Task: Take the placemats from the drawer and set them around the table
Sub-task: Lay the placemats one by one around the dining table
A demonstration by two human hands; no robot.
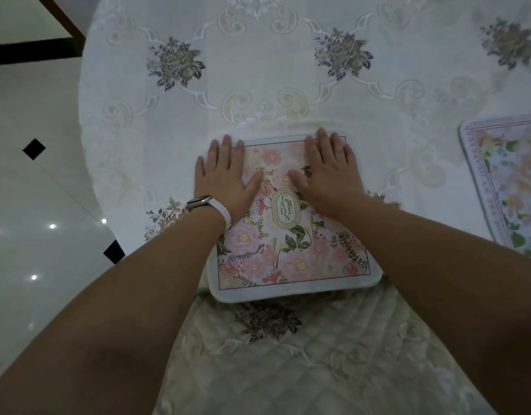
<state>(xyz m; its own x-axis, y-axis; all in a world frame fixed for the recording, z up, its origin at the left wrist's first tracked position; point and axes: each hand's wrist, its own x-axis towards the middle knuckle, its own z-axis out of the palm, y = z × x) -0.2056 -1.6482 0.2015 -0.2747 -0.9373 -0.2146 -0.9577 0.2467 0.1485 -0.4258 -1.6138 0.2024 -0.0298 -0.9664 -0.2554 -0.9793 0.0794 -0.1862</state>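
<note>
Pink flowers cover the placemat point(291, 235) lying at the centre of the frame, on the near edge of the table point(258, 70) with its white embroidered tablecloth point(378, 109). Both the left hand point(228, 175) and the right hand point(327, 166) lie flat and open, palms down on its far half. A second placemat point(507, 181) lies at the right edge. A watch point(207, 205) circles the left wrist.

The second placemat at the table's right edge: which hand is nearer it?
Right. The right hand lies flat on the Garden placemat, on the side toward the second placemat; the left hand lies farther away.
</note>
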